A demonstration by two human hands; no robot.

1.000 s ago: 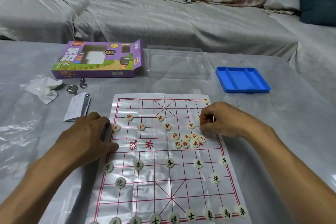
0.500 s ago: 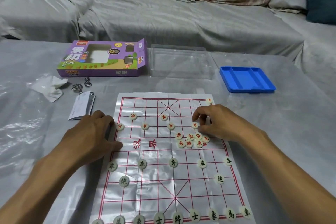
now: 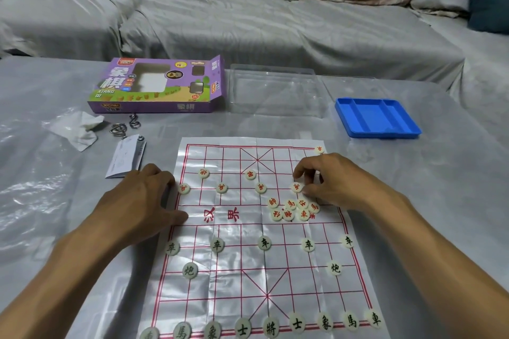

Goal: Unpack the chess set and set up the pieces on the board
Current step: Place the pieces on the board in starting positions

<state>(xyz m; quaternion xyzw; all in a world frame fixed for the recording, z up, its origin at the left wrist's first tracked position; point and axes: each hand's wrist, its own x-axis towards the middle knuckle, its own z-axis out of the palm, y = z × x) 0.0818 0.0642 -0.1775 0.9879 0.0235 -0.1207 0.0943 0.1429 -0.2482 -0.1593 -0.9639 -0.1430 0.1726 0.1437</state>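
Observation:
A thin plastic chess board (image 3: pixel 234 283) with a red grid lies flat on the table. Dark-lettered pieces (image 3: pixel 265 243) stand in rows on the near half. On the far half, red soldiers (image 3: pixel 221 188) form a row, and a loose cluster of red pieces (image 3: pixel 292 209) lies at the middle right. One red piece (image 3: pixel 319 149) sits in the far right corner. My right hand (image 3: pixel 336 181) pinches a red soldier (image 3: pixel 297 187) lying on the board, between thumb and index finger. My left hand (image 3: pixel 140 201) rests palm down on the board's left edge and holds nothing.
Behind the board stand the purple chess box (image 3: pixel 157 85), a clear plastic lid (image 3: pixel 275 91) and a blue tray (image 3: pixel 377 118). At the left lie crumpled white wrapping (image 3: pixel 80 126), metal ring puzzles (image 3: pixel 118 128) and a folded leaflet (image 3: pixel 126 157). A cloth-covered sofa is beyond the table.
My right hand moved left from the board's right edge, and a red soldier now shows under its fingertips in line with the other soldiers. My left hand stayed put.

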